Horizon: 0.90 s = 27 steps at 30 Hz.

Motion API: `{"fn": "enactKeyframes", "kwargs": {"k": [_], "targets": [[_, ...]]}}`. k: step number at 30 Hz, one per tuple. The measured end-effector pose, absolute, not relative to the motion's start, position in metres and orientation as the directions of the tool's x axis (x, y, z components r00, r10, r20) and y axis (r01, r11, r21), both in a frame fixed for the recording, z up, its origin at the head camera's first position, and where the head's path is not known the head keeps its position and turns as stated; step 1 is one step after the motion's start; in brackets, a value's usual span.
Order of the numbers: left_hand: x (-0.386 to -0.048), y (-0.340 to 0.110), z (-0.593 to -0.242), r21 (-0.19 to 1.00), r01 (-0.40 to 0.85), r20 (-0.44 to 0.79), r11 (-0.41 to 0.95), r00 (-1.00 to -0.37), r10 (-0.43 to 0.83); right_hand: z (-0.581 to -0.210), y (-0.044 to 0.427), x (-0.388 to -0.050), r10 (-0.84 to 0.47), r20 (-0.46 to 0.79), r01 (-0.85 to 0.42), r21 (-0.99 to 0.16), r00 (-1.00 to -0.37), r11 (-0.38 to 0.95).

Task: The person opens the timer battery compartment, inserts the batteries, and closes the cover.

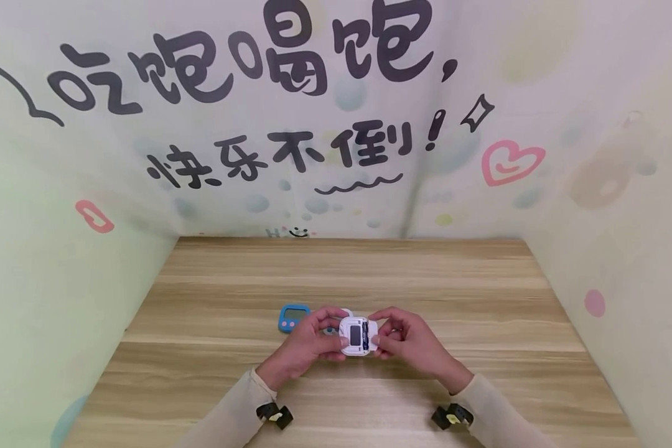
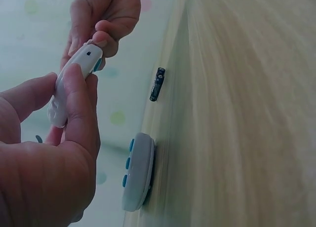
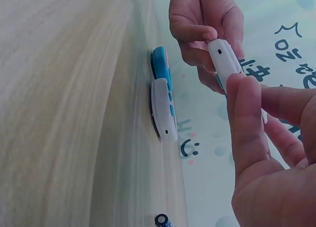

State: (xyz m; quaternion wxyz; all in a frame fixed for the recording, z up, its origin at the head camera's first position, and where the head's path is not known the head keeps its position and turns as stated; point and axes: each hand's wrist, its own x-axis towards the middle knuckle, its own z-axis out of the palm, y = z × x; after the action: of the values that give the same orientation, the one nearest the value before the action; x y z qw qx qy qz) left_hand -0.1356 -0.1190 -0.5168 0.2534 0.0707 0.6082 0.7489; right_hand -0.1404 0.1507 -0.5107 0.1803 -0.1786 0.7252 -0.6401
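I have left hand (image 1: 309, 343) and right hand (image 1: 410, 341), each grip clamped on one side of the white digital timer (image 1: 356, 336), battery (image 1: 366, 336) exposed in its back.

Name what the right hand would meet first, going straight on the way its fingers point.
The right hand would first meet the white device it pinches; beyond that, the left hand seems next, though depth is hard to judge.

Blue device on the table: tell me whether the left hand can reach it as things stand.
Probably not now: the left hand grips a white device. If freed, it likely could, as the blue device lies close by, nothing seen on top.
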Motion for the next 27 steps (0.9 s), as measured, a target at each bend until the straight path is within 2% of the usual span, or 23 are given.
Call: {"fn": "enactKeyframes", "kwargs": {"k": [17, 27], "targets": [[-0.1314, -0.1123, -0.5180, 0.957, -0.264, -0.181, -0.117, -0.863, 0.472, -0.5079, 0.1458, -0.1397, -0.462, -0.089, -0.019, -0.975, -0.882, 0.223], [-0.1291, -0.1123, -0.5186, 0.952, -0.263, -0.161, -0.155, -0.863, 0.479, -0.5067, 0.1423, -0.1389, -0.467, -0.097, 0.004, -0.980, -0.879, 0.197]]}}
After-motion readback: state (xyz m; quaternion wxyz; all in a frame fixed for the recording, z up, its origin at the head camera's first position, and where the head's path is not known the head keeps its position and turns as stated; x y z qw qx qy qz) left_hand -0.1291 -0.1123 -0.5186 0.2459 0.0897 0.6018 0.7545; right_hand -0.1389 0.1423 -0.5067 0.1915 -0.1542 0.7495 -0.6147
